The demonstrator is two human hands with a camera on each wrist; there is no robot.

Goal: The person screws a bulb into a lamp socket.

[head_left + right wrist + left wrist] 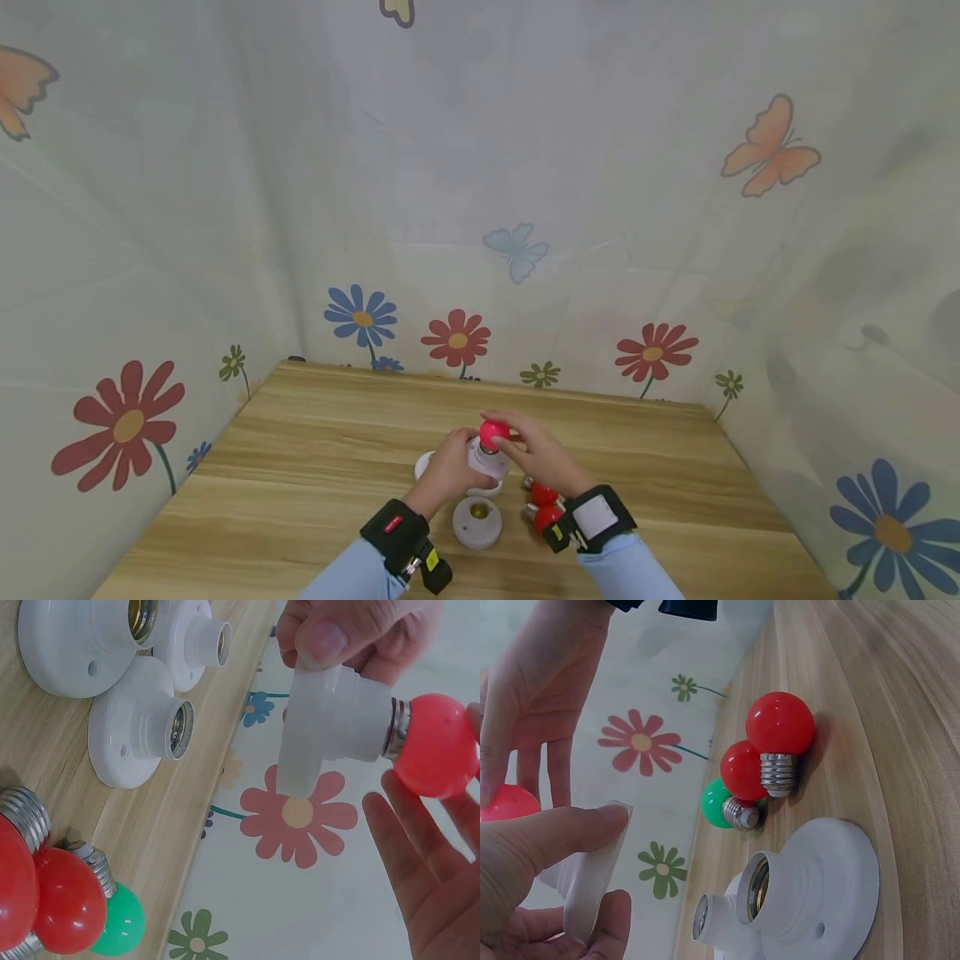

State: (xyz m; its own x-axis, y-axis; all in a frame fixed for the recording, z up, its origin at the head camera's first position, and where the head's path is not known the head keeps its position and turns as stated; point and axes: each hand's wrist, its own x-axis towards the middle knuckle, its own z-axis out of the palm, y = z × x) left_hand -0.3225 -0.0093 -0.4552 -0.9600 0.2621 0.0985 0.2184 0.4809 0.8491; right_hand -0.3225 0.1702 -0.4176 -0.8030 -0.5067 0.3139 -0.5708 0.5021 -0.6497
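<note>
My left hand (452,468) grips the flat base of a white lamp holder (334,712) by its rim, up off the table. At the holder's mouth sits a red light bulb (439,746), its metal screw base partly inside the socket and a band of thread still showing. My right hand (546,457) pinches the red globe between thumb and fingers, as the head view shows. Seen from the right wrist, the holder lies sideways with the bulb in line with it.
On the wooden table (337,433) below my hands are three more white lamp holders, the nearest one (477,533) with its socket up. Beside them lie a red bulb (780,724), another red bulb (741,769) and a green bulb (714,802). Flowered cloth (420,208) encloses the table.
</note>
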